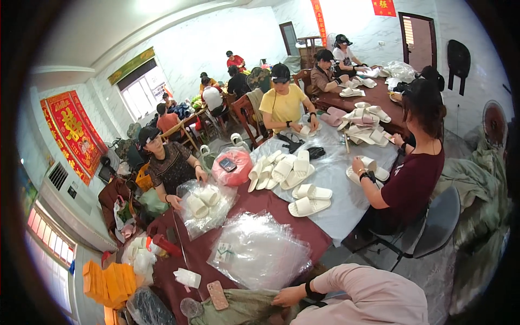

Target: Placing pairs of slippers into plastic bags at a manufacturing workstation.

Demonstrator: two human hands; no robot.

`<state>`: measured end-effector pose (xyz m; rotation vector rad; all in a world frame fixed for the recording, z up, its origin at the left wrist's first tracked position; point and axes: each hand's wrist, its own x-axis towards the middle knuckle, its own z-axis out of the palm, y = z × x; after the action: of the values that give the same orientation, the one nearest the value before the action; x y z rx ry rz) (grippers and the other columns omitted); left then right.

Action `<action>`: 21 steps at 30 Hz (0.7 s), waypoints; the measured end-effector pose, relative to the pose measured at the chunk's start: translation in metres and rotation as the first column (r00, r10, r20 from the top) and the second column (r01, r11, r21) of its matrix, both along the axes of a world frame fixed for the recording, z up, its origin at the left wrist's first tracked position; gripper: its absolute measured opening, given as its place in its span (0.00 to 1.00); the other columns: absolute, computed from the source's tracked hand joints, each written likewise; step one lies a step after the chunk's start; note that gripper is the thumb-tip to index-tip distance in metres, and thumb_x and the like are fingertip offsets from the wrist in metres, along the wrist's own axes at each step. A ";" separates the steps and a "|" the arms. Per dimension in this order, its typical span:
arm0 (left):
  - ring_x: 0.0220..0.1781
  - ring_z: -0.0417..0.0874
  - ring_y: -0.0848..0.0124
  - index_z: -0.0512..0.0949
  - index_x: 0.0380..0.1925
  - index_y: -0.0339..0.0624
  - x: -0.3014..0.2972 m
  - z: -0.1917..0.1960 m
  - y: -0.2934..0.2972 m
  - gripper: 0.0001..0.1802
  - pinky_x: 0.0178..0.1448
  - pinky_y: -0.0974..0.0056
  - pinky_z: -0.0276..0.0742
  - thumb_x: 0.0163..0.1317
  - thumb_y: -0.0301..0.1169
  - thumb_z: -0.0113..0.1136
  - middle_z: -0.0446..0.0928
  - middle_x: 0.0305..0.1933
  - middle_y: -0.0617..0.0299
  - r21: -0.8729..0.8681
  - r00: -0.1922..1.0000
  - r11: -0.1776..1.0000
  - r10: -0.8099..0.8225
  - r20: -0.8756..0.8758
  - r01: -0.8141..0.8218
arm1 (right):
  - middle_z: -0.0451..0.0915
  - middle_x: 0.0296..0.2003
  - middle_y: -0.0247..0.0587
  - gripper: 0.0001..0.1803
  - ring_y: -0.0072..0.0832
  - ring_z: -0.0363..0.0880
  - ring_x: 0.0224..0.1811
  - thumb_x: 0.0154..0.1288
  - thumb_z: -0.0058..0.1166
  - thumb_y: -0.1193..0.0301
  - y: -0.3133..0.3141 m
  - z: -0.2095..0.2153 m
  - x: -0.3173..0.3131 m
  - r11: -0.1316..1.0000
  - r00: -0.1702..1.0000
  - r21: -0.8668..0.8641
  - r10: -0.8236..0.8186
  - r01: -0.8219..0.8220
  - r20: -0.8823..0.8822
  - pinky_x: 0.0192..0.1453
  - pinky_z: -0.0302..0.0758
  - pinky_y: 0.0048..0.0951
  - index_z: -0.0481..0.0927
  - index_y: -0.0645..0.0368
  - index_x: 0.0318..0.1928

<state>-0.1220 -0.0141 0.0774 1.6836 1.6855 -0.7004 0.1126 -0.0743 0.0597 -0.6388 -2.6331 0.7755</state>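
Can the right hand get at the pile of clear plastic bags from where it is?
Likely yes: the plastic bags lie in the open on the table, just beyond the right hand, with nothing visible standing between them.

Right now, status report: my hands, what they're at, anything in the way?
Left hand out of view. Right hand at the greenish cloth, grip unclear. Close by: pinkish phone, clear plastic bags.

A red wall hanging [73, 132] with gold characters at left; a white cabinet [78, 208] with a vent grille nearby; stacked orange packs [111, 283] at lower left; a grey chair [437, 223] at right; a round fan [494, 122] farther back.
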 end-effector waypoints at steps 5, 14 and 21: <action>0.50 0.71 0.49 0.60 0.58 0.51 0.025 0.000 0.025 0.28 0.52 0.51 0.68 0.55 0.39 0.47 0.63 0.57 0.41 0.130 1.000 0.991 -0.002 0.013 0.000 | 0.72 0.43 0.55 0.22 0.47 0.72 0.43 0.58 0.45 0.69 0.048 0.005 0.082 0.888 0.874 -0.042 -0.459 0.459 -0.160 0.46 0.69 0.41 0.63 0.58 0.55; 0.50 0.71 0.44 0.58 0.60 0.54 0.087 -0.017 0.058 0.29 0.53 0.49 0.67 0.56 0.41 0.44 0.61 0.58 0.39 0.338 0.998 0.940 0.017 0.066 -0.038 | 0.73 0.40 0.55 0.24 0.47 0.72 0.42 0.52 0.50 0.66 0.113 0.041 0.249 0.177 0.178 0.022 -0.965 0.984 -0.193 0.47 0.69 0.42 0.67 0.65 0.49; 0.57 0.68 0.49 0.56 0.61 0.56 0.191 -0.021 0.068 0.36 0.52 0.52 0.68 0.50 0.44 0.54 0.57 0.61 0.39 0.345 0.996 0.938 -0.054 0.074 0.026 | 0.67 0.47 0.56 0.29 0.49 0.67 0.49 0.53 0.51 0.65 0.125 0.019 0.320 -0.084 -0.084 0.048 -0.996 0.995 -0.020 0.52 0.66 0.43 0.60 0.66 0.54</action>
<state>0.0692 0.0543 0.0565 1.9609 1.7968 -0.3595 0.4329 0.0502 0.0789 -2.1964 -1.2383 0.1082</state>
